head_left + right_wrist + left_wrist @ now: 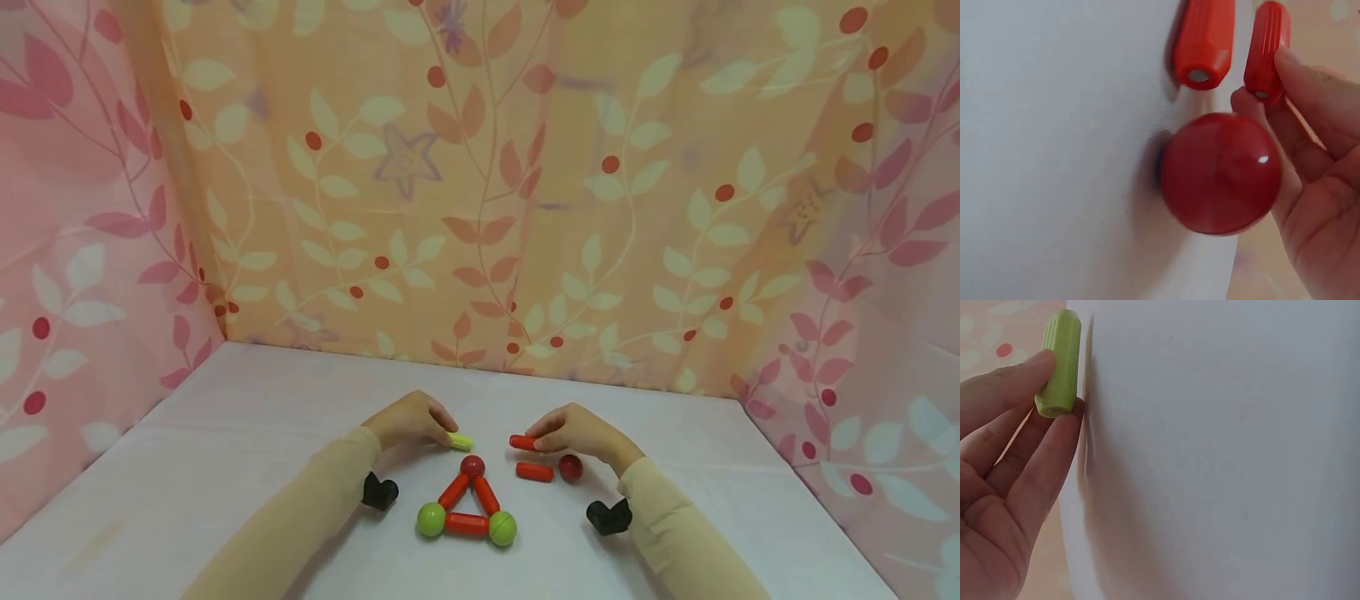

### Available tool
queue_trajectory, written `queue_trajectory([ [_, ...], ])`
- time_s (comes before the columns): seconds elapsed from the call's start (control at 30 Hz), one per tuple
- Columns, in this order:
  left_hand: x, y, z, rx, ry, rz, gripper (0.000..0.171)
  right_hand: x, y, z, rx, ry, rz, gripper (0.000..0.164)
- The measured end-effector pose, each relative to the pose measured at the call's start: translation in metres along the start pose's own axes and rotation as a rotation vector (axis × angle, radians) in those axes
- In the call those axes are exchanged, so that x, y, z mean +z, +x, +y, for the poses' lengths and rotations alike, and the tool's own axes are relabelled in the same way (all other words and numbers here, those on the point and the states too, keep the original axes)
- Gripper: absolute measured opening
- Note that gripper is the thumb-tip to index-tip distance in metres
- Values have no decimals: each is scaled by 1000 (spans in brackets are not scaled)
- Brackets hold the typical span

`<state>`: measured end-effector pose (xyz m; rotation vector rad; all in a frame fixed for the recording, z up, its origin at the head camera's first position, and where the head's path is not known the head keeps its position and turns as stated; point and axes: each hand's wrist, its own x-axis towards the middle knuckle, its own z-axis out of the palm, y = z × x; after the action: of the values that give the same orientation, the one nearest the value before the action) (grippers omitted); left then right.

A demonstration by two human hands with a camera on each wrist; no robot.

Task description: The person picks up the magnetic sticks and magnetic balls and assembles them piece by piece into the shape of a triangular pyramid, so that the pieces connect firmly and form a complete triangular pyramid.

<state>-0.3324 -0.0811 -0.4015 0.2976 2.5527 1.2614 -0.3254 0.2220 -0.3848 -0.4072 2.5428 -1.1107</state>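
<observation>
My left hand (411, 420) pinches a yellow-green ribbed rod (1062, 365) between thumb and fingers, close over the white table. A metal disc shows in the rod's near end. In my right hand (583, 433), thumb and fingers grip a red ribbed rod (1266, 53), also metal-tipped. Just below that hand lie a second red rod (535, 472) and a dark red ball (1221, 174). Between the forearms a triangle lies flat: red rods (467, 525) form its sides, a red ball (472, 466) its far corner, and green balls (431, 519) its two near corners.
A white cloth covers the table (225, 417). Orange floral fabric (480, 192) hangs along the back edge, with pink floral fabric (67, 250) at the sides. Each wrist carries a black camera mount (380, 492).
</observation>
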Motion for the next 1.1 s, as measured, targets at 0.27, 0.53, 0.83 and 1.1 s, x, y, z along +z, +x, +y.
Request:
queue_trajectory([
  [0.27,-2,-5,-4,2,-98,22,18,-1,-12,-4,-2,53,40,25],
  [0.53,-10,-22,-15,-15,-183,40,19,8,-24,-13,14,206,41,34],
  [0.83,-13,-46,-18,28,-228,38,24,24,-39,-21,44,243,69,36],
  [1.1,-3,-66,-11,37,-308,29,30,38,-50,-21,4,356,63,38],
])
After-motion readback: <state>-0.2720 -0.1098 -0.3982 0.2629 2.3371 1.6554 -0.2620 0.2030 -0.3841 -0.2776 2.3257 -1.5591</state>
